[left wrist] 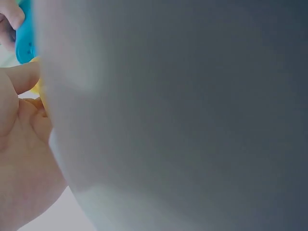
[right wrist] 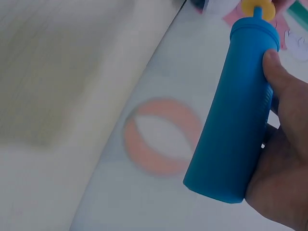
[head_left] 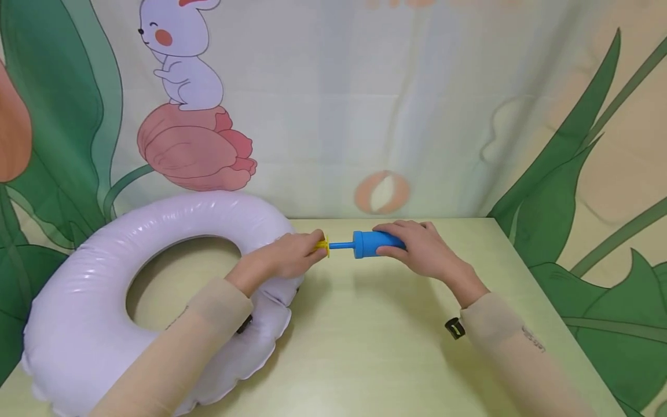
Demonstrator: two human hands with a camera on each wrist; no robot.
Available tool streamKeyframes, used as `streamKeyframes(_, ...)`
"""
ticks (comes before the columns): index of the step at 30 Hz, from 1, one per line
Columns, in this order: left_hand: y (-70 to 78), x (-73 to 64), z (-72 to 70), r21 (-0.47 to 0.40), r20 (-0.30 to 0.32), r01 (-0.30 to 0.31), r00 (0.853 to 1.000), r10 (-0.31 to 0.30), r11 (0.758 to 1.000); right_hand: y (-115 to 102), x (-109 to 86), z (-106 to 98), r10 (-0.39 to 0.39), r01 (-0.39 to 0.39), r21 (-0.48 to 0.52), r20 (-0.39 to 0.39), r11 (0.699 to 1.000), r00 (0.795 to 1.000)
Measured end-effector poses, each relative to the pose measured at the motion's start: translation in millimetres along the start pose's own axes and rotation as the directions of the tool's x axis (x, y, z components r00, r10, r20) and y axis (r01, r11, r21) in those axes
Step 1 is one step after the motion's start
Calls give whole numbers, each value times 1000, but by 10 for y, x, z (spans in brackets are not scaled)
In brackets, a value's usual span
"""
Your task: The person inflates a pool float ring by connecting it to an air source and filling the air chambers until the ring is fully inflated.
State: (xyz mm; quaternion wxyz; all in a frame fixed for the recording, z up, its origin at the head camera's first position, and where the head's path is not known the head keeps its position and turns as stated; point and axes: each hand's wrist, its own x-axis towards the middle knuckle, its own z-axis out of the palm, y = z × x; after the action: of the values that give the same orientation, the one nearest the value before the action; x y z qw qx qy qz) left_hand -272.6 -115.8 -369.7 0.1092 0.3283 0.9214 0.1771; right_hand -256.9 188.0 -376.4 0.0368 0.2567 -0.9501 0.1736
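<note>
A blue hand pump (head_left: 367, 244) is held sideways above the table, its thin rod partly drawn out to the left. My right hand (head_left: 424, 246) grips the blue barrel, thumb along its side in the right wrist view. At the rod's end is a yellow handle (head_left: 323, 245), which my left hand (head_left: 292, 253) grips with curled fingers. A pale lilac inflatable swim ring (head_left: 73, 307) lies at the left, under my left forearm, its lower right edge wrinkled. In the left wrist view a blurred pale surface covers most of the picture, hiding much of the hand.
The light yellow-green table (head_left: 354, 347) runs back to a printed cloth backdrop (head_left: 312, 116) with a rabbit, flowers and leaves. A small black clip (head_left: 455, 328) shows beside my right sleeve. The ring takes up the table's left side.
</note>
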Motion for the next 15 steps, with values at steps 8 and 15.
streamKeyframes(8,-31,-9,-21,-30,8,23,1000,-23,999,482,-258,-181,17,-17,34,-17,999,1000)
streamKeyframes(15,-54,-26,-42,-30,4,22,1000,-22,999,618,-321,-244,57,-57,10,-13,998,998)
